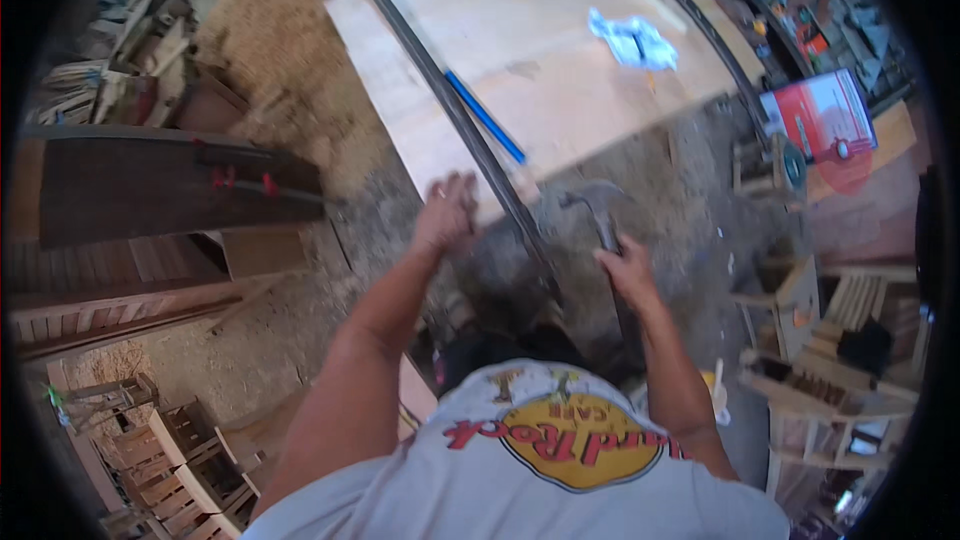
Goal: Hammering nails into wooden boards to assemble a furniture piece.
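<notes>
In the head view, the left hand (447, 210) lies at the near edge of a pale, flat wooden panel (510, 15), its fingers loosely spread and closed around nothing. It appears to rest on the wood, though how firmly it presses cannot be told. The right hand (630, 270) is wrapped around the handle of a claw hammer (608, 230) with a grey metal head, held up just beyond the panel's near edge and apart from it.

Between the hands runs a long, dark metal bar (470, 130), crossing the panel away from the body; a narrow, bright blue strip (487, 118) lies just beside it, ahead of the hands. A second dark metal bar (690, 10) crosses the panel's far right side, and a crumpled white-and-blue sheet (634, 41) lies on the wood ahead of the right hand.

The step in hand looks like steadying or aligning the panel at the bar. A hammer stroke would probably call for the left fingers to be kept clear and the panel to be held still.
</notes>
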Demonstrator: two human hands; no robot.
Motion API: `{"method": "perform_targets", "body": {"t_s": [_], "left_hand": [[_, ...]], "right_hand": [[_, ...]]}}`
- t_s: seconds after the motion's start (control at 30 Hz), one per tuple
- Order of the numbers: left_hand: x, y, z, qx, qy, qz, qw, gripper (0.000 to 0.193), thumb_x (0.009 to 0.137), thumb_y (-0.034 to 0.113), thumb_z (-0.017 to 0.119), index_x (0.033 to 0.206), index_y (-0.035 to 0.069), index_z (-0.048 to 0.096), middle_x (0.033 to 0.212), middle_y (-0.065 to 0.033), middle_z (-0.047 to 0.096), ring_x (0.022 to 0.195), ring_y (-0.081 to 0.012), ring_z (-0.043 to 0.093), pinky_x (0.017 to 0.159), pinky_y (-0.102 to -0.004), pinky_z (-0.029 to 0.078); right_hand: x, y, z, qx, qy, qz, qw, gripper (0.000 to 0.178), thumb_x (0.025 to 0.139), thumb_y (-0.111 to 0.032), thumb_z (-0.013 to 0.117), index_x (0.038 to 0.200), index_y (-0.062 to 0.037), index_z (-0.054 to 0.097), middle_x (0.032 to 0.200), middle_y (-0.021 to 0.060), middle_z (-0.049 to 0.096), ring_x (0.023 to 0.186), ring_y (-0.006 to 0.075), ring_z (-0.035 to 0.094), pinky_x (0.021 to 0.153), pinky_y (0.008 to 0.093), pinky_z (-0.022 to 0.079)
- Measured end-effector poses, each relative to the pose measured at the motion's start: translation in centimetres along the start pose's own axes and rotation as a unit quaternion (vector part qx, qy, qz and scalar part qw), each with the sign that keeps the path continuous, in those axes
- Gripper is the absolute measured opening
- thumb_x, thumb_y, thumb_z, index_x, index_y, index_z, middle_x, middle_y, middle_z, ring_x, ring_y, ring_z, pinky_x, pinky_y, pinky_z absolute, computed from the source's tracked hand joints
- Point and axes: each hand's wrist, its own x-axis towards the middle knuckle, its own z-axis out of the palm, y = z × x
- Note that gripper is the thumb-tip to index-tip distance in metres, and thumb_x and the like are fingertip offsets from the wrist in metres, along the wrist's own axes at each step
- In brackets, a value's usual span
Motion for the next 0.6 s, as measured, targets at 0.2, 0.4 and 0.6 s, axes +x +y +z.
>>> {"method": "perform_targets", "body": {"t_s": [0.2,0.4,0.6], "left_hand": [[0.2,0.6,-1.7,0.069,0.024,-0.025,0.997,0.091,0.074,0.043,0.08,0.149,0.004,0.045,0.151,-0.0113,0.047,0.142,-0.033,0.043,0.119,-0.0484,0.031],[-6.3,8.8,1.6,0.065,0.159,-0.052,0.984,0.031,0.088,0.029,0.075,0.096,0.0,0.076,0.139,-0.0129,0.059,0.132,-0.0351,0.048,0.11,-0.0527,0.035],[-10.7,15.8,15.3,-0.503,0.013,-0.5,0.705,0.043,0.098,0.038,0.068,0.12,0.0,0.067,0.12,-0.0157,0.064,0.107,-0.0271,0.061,0.096,-0.0395,0.049]], "right_hand": [[-4.8,3.8,-2.2,-0.004,-0.06,0.13,0.99,0.029,0.09,-0.021,0.071,0.105,0.0017,0.06,0.074,0.0042,0.061,0.061,0.0136,0.058,0.058,0.0341,0.047],[-7.4,12.0,-7.8,0.052,-0.081,0.189,0.977,0.027,0.09,-0.018,0.069,0.105,0.0021,0.06,0.066,0.0038,0.058,0.05,0.0128,0.056,0.045,0.0308,0.044],[-9.3,13.8,-12.0,0.05,-0.055,0.269,0.96,0.042,0.09,-0.017,0.07,0.12,0.0081,0.055,0.067,0.0029,0.057,0.049,0.013,0.056,0.044,0.029,0.045]]}}
